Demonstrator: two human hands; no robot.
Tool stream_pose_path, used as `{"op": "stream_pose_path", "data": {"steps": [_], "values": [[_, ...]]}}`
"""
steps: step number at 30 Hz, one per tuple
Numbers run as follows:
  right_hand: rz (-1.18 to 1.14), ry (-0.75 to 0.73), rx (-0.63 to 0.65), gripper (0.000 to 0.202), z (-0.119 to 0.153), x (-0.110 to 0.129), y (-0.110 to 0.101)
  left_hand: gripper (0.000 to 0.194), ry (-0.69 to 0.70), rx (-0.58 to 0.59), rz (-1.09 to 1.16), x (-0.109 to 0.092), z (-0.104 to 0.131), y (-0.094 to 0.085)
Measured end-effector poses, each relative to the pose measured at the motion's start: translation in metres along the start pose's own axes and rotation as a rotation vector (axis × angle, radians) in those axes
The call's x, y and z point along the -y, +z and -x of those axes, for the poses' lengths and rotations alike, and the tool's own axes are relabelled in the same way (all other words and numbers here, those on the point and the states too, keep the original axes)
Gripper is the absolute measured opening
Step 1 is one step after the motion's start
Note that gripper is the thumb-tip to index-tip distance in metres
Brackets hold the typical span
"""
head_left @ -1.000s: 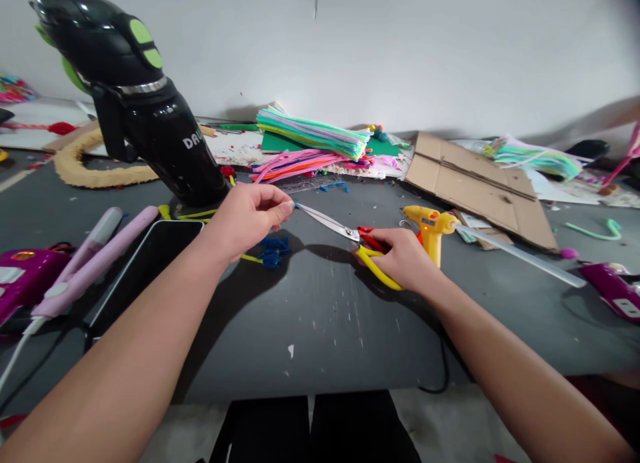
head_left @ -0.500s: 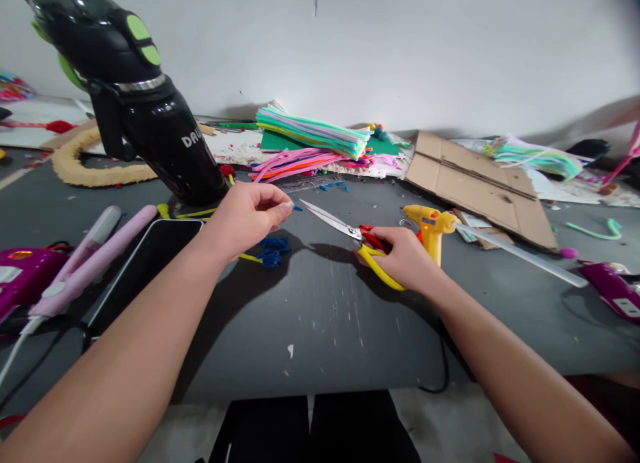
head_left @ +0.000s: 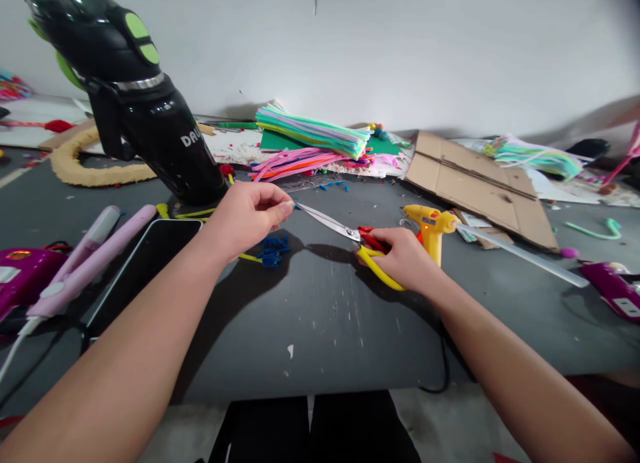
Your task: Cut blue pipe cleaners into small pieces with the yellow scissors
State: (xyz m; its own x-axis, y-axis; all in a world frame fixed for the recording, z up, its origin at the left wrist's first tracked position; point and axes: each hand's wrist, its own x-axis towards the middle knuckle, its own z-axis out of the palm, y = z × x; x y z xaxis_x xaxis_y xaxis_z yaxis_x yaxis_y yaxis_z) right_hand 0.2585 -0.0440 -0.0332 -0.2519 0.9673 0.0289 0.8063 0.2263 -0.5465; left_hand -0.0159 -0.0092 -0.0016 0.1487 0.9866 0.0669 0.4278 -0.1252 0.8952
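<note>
My right hand (head_left: 395, 255) is closed round the handles of a pair of scissors (head_left: 330, 224) with red and yellow grips. The blades look nearly closed, and their tips point left, right at the fingertips of my left hand (head_left: 257, 216). Thumb and forefinger of that hand pinch a short piece of blue pipe cleaner (head_left: 296, 207), of which only a tiny end shows. Below it on the table lies a blue bundle of curled pipe cleaner (head_left: 273, 251) with a yellow stem, partly hidden by my left hand.
A black bottle (head_left: 165, 129) stands at the left, behind a phone (head_left: 145, 269) and a pink hair straightener (head_left: 95, 259). Pipe cleaners (head_left: 315, 131) are piled by the wall. To the right are a yellow glue gun (head_left: 427, 224) with a long glue stick and folded cardboard (head_left: 480, 189).
The scissors have shifted slightly left and their blades have closed further, so the tips now meet the left fingertips. My left hand has hardly moved.
</note>
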Motion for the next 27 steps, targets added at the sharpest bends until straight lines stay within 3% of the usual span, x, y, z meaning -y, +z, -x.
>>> {"op": "stream_pose_path", "data": {"steps": [27], "values": [[0.016, 0.006, -0.014, 0.031, -0.0001, -0.0022, 0.0013, 0.017, 0.005, -0.019, 0.017, -0.0020, 0.0007, 0.0013]]}}
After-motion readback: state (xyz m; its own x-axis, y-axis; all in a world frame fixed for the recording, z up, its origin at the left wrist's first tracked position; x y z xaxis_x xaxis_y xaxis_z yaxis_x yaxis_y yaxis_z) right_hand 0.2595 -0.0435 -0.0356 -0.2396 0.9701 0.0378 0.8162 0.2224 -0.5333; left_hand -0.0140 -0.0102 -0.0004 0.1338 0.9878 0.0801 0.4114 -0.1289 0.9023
